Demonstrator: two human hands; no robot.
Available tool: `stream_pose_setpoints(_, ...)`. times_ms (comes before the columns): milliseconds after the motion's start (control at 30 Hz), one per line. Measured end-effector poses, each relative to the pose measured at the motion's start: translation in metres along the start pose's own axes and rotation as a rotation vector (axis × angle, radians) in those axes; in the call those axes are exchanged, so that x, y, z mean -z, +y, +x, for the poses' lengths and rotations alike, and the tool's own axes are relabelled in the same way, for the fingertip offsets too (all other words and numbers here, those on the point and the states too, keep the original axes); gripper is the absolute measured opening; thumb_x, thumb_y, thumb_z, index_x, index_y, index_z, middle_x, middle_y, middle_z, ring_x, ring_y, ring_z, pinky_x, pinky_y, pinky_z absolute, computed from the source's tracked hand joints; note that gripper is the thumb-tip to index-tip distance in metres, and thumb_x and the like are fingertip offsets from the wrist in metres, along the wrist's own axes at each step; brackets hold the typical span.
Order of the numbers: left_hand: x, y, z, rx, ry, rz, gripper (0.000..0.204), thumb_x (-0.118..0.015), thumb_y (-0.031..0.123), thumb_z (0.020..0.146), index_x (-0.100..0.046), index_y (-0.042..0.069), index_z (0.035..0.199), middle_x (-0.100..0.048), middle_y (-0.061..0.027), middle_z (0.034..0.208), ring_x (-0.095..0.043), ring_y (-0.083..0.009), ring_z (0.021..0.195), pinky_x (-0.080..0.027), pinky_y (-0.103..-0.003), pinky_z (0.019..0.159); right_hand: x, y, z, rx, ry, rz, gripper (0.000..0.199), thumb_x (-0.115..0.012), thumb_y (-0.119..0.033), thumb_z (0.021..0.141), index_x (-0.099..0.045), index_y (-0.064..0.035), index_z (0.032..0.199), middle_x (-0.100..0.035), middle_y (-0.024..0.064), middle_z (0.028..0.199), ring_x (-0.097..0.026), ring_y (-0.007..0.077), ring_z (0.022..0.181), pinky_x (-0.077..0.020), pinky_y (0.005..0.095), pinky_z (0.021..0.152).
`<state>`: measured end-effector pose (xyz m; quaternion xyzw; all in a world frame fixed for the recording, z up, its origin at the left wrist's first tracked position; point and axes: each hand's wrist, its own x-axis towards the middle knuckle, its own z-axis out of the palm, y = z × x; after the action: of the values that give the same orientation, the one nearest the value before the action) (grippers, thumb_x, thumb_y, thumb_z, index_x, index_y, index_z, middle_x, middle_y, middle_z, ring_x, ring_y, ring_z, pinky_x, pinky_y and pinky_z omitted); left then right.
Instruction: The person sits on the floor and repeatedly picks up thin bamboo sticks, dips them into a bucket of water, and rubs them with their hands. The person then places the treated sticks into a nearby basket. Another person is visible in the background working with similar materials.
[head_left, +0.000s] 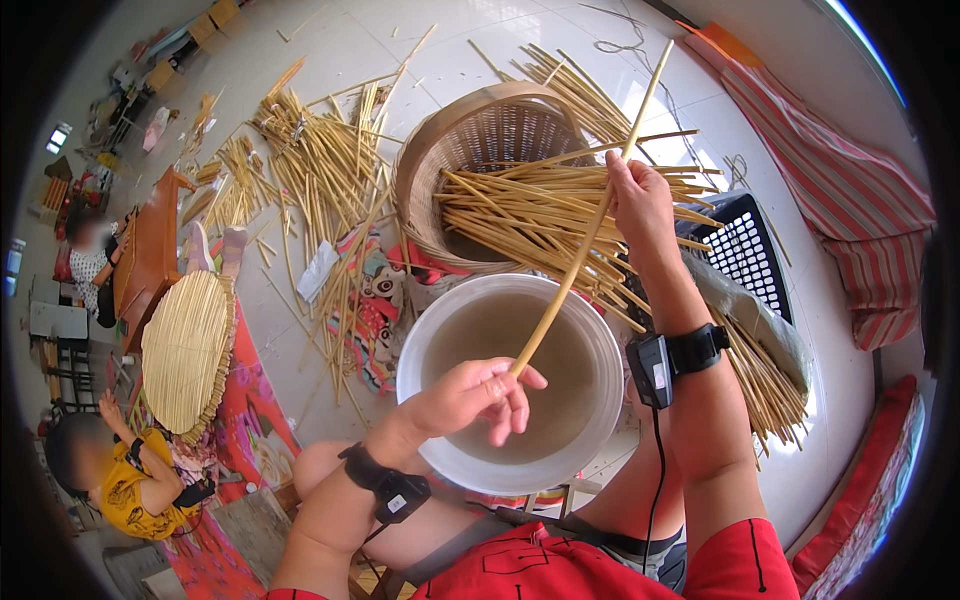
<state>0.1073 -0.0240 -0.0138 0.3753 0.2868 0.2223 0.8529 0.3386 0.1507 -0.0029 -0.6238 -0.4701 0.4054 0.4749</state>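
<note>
the left hand (478,396), nearest, is closed around the lower end of a long cane strip (580,232) over the white basin (420,350); the right hand (640,200), farther, pinches it, seemingly. it is best kept taut between both grips.

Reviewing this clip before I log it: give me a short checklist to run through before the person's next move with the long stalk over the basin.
1. Left hand grips the stalk's lower end: ok.
2. Right hand grips the stalk higher up: ok.
3. Stalk whole along its visible length: ok.
4. White basin holds cloudy water: ok.
5. Woven basket with more stalks lies behind the basin: ok.
6. Basin steady on its support: cannot tell.
</note>
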Motion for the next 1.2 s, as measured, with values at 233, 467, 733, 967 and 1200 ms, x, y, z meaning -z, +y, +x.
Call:
stream_pose_setpoints(233, 0.013, -0.018, 0.009, 0.028, 0.135, 0.220, 0.033, -0.035, 0.031, 0.104, -0.049, 0.003, 0.094, -0.058, -0.0080, 0.063, -0.050, -0.0101, 0.045, -0.042, -0.023, 0.047, -0.003, -0.001, -0.003, 0.035, -0.016, -0.025, 0.040, -0.059, -0.034, 0.094, -0.060, 0.0018, 0.075, -0.054, 0.0032, 0.062, -0.047, 0.0096, 0.059, -0.0403, 0.0290, 0.055)
stream_pose_setpoints(467, 0.013, -0.035, 0.025, -0.109, 0.445, 1.049, 0.025, -0.044, 0.024, 0.099, -0.050, 0.002, 0.090, -0.062, -0.0126, 0.066, -0.062, -0.0324, 0.060, -0.047, -0.044, 0.055, -0.008, 0.007, -0.004, 0.246, 0.048, -0.078, 0.038, -0.053, -0.032, 0.098, -0.059, 0.0009, 0.079, -0.053, 0.0057, 0.060, -0.047, 0.0119, 0.057, -0.0404, 0.0312, 0.053)
stream_pose_setpoints(733, 0.021, -0.057, 0.022, -0.028, 0.480, 1.434, 0.021, -0.047, 0.021, 0.096, -0.054, 0.003, 0.086, -0.063, -0.0160, 0.071, -0.063, -0.0382, 0.068, -0.050, -0.049, 0.062, 0.017, -0.005, 0.009, 0.393, 0.336, 0.043, 0.034, -0.047, -0.030, 0.101, -0.056, -0.0028, 0.081, -0.045, -0.0007, 0.060, -0.041, 0.0081, 0.055, -0.0352, 0.0261, 0.050)
stream_pose_setpoints(967, 0.022, -0.064, 0.020, -0.020, 0.334, 1.389, 0.017, -0.050, 0.019, 0.093, -0.053, 0.003, 0.089, -0.062, -0.0175, 0.085, -0.061, -0.0379, 0.082, -0.048, -0.048, 0.072, 0.028, -0.009, 0.011, 0.365, 0.267, 0.308, 0.026, -0.051, -0.028, 0.100, -0.056, -0.0047, 0.089, -0.050, -0.0019, 0.067, -0.041, 0.0034, 0.054, -0.0333, 0.0191, 0.047)
stream_pose_setpoints(1200, 0.024, -0.067, 0.019, 0.029, 0.324, 1.379, 0.015, -0.052, 0.017, 0.092, -0.054, 0.003, 0.090, -0.061, -0.0170, 0.086, -0.061, -0.0378, 0.083, -0.049, -0.047, 0.072, 0.017, 0.003, 0.015, 0.275, 0.289, 0.017, 0.028, -0.062, -0.023, 0.093, -0.059, 0.0014, 0.106, -0.059, 0.0037, 0.076, -0.051, 0.0088, 0.067, -0.0428, 0.0241, 0.061)
